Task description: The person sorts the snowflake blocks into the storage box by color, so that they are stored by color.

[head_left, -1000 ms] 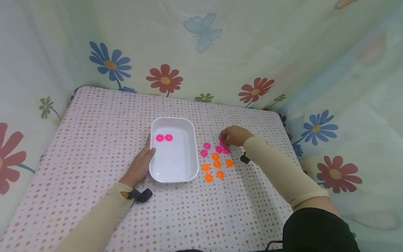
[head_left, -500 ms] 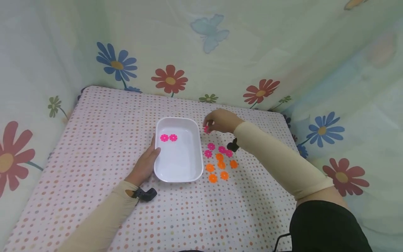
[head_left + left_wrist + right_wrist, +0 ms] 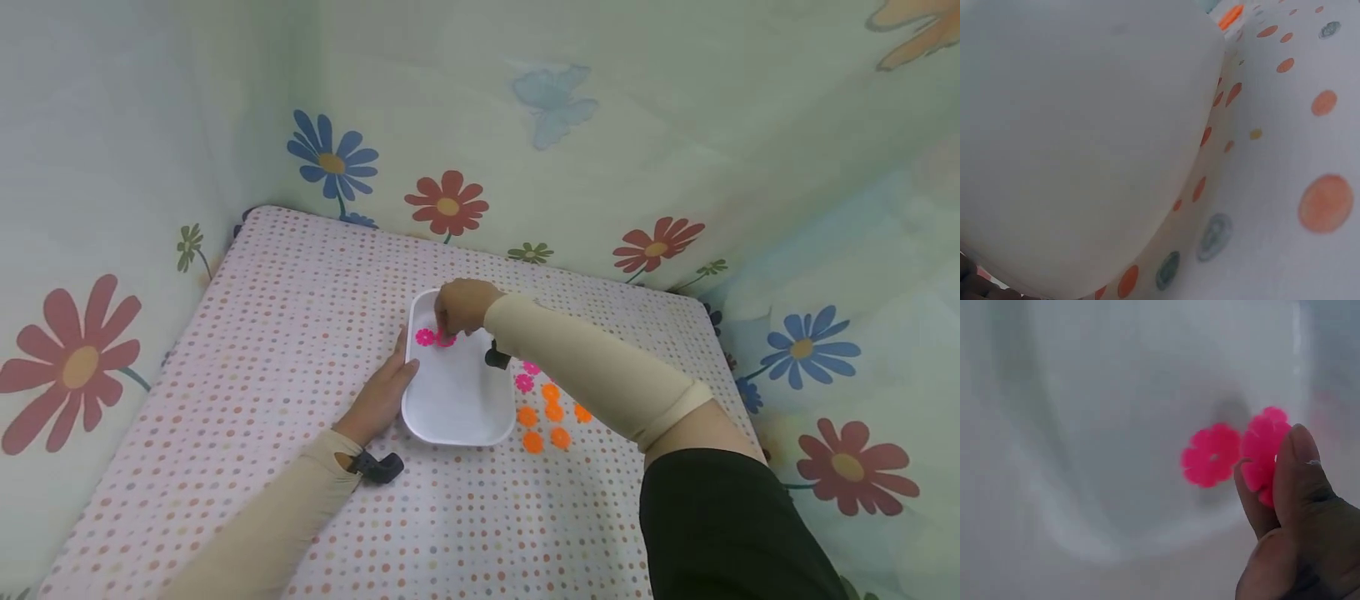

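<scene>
A white rectangular tray (image 3: 459, 408) sits on the dotted cloth. At its left side my left hand (image 3: 381, 393) grips the rim, thumb over the edge and fingers along the outside; the left wrist view is mostly filled by the tray's pale outer wall (image 3: 1079, 137). Over the far part of the tray is my right hand (image 3: 467, 307), thumb and finger pinching a pink flower-shaped plastic piece (image 3: 1261, 450). Beside the pinched piece, another pink flower piece (image 3: 1213, 455) lies in the tray. The right hand partly hides the pink pieces in the head view.
Right of the tray lie several orange flower pieces (image 3: 553, 412) and pink ones (image 3: 524, 382), some hidden under the right forearm. A curtain with printed flowers (image 3: 447, 205) rises behind the table. Each wrist wears a small black camera (image 3: 381, 468).
My right hand lifted a pink flower piece from the pile and carried it left over the tray. The left hand stays on the tray's side. The head view has shifted.
</scene>
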{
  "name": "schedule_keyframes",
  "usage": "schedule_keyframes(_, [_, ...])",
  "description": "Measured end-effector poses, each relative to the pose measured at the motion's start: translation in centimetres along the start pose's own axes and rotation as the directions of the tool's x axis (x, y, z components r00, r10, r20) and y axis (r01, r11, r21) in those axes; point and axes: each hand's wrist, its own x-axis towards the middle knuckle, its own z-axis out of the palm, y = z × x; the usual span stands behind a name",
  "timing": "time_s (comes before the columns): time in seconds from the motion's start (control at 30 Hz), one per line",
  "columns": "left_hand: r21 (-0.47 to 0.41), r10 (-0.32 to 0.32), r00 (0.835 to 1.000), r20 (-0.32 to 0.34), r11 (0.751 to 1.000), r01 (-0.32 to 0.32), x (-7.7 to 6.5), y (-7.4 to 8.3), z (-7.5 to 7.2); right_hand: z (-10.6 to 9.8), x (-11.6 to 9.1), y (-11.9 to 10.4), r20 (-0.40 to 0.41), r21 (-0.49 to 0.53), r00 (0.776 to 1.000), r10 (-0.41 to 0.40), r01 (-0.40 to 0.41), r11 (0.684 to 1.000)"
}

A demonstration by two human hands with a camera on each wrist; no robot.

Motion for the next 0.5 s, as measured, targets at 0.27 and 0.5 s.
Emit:
schedule_keyframes(0.27, [-0.001, -0.029, 1.0, 0.001, 1.0, 0.029, -0.1, 0.2, 0.0, 1.2, 1.5, 3.3, -0.014, -0.079, 0.994, 0.11, -0.111, 0.991])
schedule_keyframes(0.5, [-0.029, -0.024, 1.0, 0.018, 0.999, 0.025, -0.2, 0.2, 0.0, 2.4, 2.5, 3.2, -0.055, -0.242, 0.995, 0.086, -0.097, 0.966])
